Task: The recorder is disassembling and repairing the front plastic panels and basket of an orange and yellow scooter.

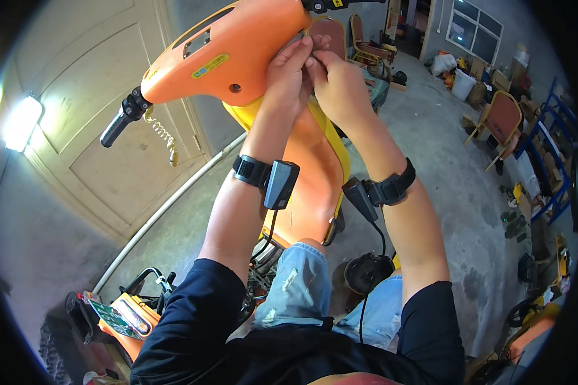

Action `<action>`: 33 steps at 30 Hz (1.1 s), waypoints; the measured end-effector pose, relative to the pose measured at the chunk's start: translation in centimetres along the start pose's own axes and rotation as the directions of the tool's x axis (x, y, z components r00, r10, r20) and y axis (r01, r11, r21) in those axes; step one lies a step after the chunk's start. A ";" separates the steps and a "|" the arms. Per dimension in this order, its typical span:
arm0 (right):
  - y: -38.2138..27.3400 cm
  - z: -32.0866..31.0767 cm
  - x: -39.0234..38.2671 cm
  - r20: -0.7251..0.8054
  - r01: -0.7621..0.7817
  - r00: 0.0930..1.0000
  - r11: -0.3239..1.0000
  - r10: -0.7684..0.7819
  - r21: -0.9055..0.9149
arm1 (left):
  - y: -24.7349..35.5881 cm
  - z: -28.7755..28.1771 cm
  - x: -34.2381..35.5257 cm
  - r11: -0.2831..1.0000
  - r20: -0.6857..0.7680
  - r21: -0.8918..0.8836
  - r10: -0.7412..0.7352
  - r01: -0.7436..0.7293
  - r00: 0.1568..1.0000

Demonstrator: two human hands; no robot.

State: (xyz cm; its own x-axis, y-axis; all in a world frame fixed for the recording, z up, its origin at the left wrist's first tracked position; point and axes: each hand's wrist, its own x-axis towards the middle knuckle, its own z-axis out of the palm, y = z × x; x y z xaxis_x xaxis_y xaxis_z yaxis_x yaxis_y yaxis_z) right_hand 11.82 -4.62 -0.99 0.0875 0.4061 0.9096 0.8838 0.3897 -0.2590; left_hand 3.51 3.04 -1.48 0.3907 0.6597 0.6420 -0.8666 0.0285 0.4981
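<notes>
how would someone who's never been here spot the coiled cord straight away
Find the big orange scooter front at the top, then follow it left to the black handlebar grip. Just right of that grip, against the pale door, hangs the coiled cord, its pale yellow spiral setting it apart from the straight grip.

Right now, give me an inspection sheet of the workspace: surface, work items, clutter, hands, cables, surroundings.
Surface: grey floor, stained in patches
Work items: orange handlebar cover; black handlebar grip at its left end
Clutter: boxes and white bin, upper right
Hands: left hand and right hand together by the cover's lower right edge; anything pinched there too small to tell
Cables: coiled cord hanging near the grip; black cable at right forearm
Surroundings: beige door, lit lamp, window
</notes>
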 end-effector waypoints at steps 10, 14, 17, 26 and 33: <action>-0.2 0.5 0.4 -0.044 -0.071 0.997 0.973 0.063 -0.221 | -0.4 -1.2 1.1 0.996 -0.009 0.087 -0.011 0.011 1.000; -0.6 0.3 0.0 -0.088 0.020 0.995 0.952 -0.050 -0.305 | -0.4 -1.8 0.9 0.995 0.000 0.100 -0.012 0.012 1.000; -0.9 0.5 0.1 -0.115 0.039 0.991 0.958 -0.074 -0.285 | -0.2 -2.3 1.3 0.996 -0.037 0.083 -0.017 0.020 0.999; -0.6 0.8 -0.3 0.053 -0.047 0.997 0.965 0.063 -0.258 | -0.4 -3.2 1.5 0.998 0.024 0.025 -0.052 0.052 0.998; -1.2 0.9 0.4 -0.027 -0.013 1.000 0.948 0.004 -0.318 | 0.0 -3.1 1.6 0.992 -0.055 0.109 -0.063 0.068 0.997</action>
State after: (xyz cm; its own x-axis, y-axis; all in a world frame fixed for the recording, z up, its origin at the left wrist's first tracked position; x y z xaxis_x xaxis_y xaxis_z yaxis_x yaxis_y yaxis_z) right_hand 10.38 -4.21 -0.61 0.1036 0.3852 0.9170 0.9828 0.1018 -0.1538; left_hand 3.16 6.42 -2.23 0.4264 0.6971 0.5764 -0.7988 -0.0088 0.6016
